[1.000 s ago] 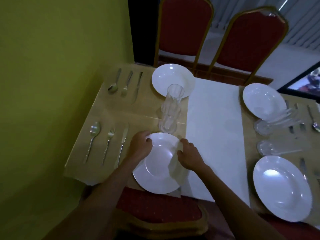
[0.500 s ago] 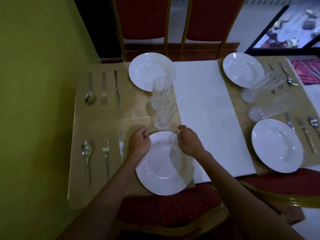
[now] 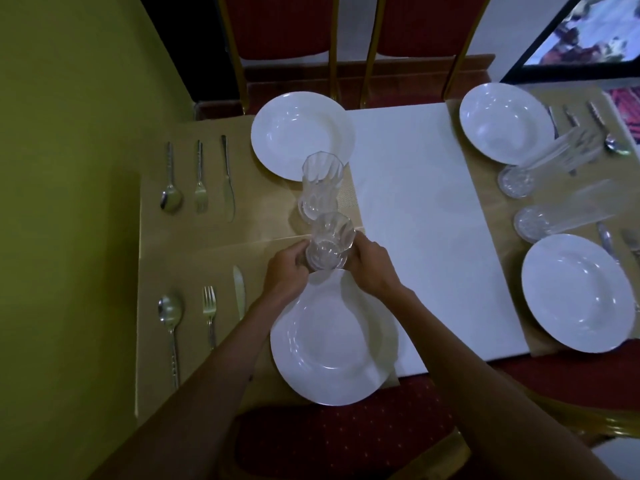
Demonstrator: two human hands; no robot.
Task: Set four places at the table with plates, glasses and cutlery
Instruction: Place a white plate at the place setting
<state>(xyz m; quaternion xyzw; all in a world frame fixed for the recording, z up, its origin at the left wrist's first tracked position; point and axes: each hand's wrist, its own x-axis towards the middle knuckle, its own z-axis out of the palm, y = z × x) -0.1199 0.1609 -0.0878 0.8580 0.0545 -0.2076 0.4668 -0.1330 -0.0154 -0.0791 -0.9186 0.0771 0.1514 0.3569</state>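
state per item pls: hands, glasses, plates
left hand: grips near glass
right hand: grips near glass
near glass: upright, held from both sides
far glass: upright, free
right far glass: free; upright or lying, cannot tell
right near glass: same
near plate: flat, empty
far left plate: flat, empty
right far plate: flat, empty
right near plate: flat, empty

Clear fluted glass [image 3: 327,249] upright just beyond near white plate [image 3: 332,344]
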